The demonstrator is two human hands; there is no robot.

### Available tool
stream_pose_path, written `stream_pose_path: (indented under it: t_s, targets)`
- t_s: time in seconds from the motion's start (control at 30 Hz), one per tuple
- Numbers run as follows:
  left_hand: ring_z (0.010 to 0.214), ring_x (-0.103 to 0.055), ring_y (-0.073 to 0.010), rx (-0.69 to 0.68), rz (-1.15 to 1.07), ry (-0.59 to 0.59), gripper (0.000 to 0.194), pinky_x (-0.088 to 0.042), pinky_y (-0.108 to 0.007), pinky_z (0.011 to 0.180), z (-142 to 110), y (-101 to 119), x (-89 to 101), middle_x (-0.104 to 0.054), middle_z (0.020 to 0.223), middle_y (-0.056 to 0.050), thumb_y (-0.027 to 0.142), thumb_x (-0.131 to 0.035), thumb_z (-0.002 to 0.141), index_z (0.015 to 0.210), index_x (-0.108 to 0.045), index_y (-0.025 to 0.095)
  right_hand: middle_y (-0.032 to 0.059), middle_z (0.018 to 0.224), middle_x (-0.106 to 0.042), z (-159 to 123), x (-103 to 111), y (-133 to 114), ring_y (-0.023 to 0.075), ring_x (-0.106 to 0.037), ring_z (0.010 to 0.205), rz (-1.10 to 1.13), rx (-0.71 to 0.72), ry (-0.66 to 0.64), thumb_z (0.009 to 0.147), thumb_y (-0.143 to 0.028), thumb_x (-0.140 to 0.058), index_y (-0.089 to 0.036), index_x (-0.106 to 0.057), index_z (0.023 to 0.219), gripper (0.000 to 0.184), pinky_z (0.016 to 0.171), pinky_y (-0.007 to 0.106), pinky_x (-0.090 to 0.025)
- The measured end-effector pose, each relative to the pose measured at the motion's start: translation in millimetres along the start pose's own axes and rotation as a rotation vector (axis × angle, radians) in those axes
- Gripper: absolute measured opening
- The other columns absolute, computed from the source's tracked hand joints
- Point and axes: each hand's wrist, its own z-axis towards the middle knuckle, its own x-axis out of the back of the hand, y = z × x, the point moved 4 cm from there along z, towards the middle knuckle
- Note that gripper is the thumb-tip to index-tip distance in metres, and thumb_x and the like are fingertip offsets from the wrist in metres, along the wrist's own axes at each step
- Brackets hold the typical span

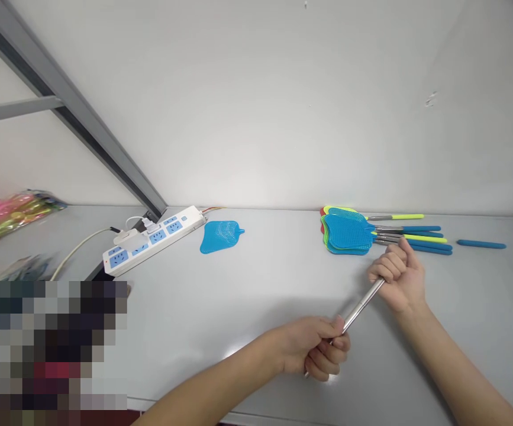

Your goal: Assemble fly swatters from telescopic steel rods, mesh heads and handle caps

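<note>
Both hands grip one slim silver metal rod [361, 305], which slants up to the right over the table. My left hand [316, 349] is wrapped round its lower part, and the tip sticks out below the fingers. My right hand [399, 273] is closed round the upper end, hiding it. Just beyond the right hand lies a stack of fly swatters [348, 231] with blue, green and red heads and blue or yellow-green grips. A loose blue swatter head [220, 235] lies to the left. A separate blue handle grip [481, 244] lies at the right.
A white power strip [155, 239] with plugs and cables lies at the left, near a grey metal post [105, 154]. Plastic-wrapped colourful items [14, 216] sit at the far left. A pale wall [283, 118] rises behind the grey table [171, 331]. The lower-left corner is blurred out.
</note>
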Motion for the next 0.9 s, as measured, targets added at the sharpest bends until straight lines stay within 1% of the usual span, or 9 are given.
stream_pose_path:
  t_s: [0.17,0.3,0.43,0.53,0.63,0.73,0.8,0.9]
  targets:
    - [0.04,-0.002,-0.0066,0.049,-0.075,-0.052,0.037,0.003,-0.021,0.033,0,-2,-1.0,-0.008,0.049,0.007,0.05,-0.038,0.078,0.059,-0.031,0.019,-0.008,0.037,-0.01,0,0,3,0.005,-0.008,0.032,0.04,0.001,-0.057,0.084,-0.028,-0.035,-0.017,-0.018,0.05,0.04,0.03,0.02,-0.013]
    - [0.04,-0.001,-0.0071,0.06,-0.122,-0.086,0.036,0.004,-0.02,0.033,0,-1,0.3,-0.008,0.049,0.006,0.048,-0.039,0.078,0.059,-0.031,0.019,-0.0081,0.037,-0.01,0,0,5,0.0043,-0.009,0.031,0.094,-0.024,-0.078,0.084,-0.029,-0.035,-0.017,-0.019,0.049,0.04,0.031,0.02,-0.013]
    - [0.041,0.0,-0.0072,0.082,-0.144,-0.096,0.036,0.004,-0.02,0.033,-1,-1,1.1,-0.008,0.05,0.006,0.047,-0.038,0.079,0.058,-0.032,0.018,-0.0082,0.036,-0.012,0,2,7,0.0038,-0.01,0.031,0.189,-0.052,-0.109,0.083,-0.031,-0.036,-0.017,-0.02,0.048,0.041,0.031,0.02,-0.012]
    - [0.041,0.0,-0.007,0.091,-0.136,-0.083,0.036,0.004,-0.02,0.032,-3,1,1.6,-0.008,0.049,0.007,0.047,-0.038,0.079,0.058,-0.031,0.018,-0.0083,0.036,-0.013,0,5,9,0.0036,-0.011,0.031,0.224,-0.073,-0.144,0.082,-0.032,-0.038,-0.017,-0.021,0.048,0.041,0.032,0.02,-0.012]
    - [0.04,-0.001,-0.0065,0.085,-0.071,-0.017,0.036,0.003,-0.019,0.032,-7,6,4.3,-0.009,0.048,0.007,0.047,-0.037,0.079,0.059,-0.031,0.018,-0.0083,0.037,-0.011,1,8,11,0.0042,-0.011,0.032,0.189,-0.082,-0.116,0.082,-0.031,-0.039,-0.017,-0.021,0.049,0.04,0.031,0.02,-0.013]
    - [0.04,-0.002,-0.0056,0.054,0.034,0.089,0.037,0.002,-0.019,0.032,-11,13,9.1,-0.01,0.049,0.007,0.049,-0.039,0.078,0.059,-0.031,0.018,-0.0079,0.039,-0.012,0,8,13,0.0057,-0.012,0.033,0.079,-0.044,-0.013,0.082,-0.03,-0.04,-0.018,-0.021,0.051,0.039,0.031,0.02,-0.017]
    - [0.039,-0.004,-0.0048,0.018,0.121,0.171,0.039,0.001,-0.019,0.033,-12,16,12.1,-0.011,0.049,0.008,0.051,-0.04,0.076,0.058,-0.031,0.018,-0.0074,0.041,-0.016,-1,5,15,0.0062,-0.017,0.034,-0.014,-0.016,0.053,0.081,-0.031,-0.041,-0.019,-0.023,0.053,0.036,0.033,0.02,-0.023]
    - [0.039,-0.007,-0.0039,-0.056,0.253,0.303,0.042,-0.002,-0.019,0.035,-13,20,14.4,-0.014,0.049,0.008,0.057,-0.038,0.074,0.059,-0.032,0.017,-0.006,0.047,-0.028,-1,-3,15,0.0063,-0.029,0.04,-0.145,0.002,0.103,0.079,-0.033,-0.045,-0.019,-0.029,0.058,0.03,0.038,0.019,-0.033]
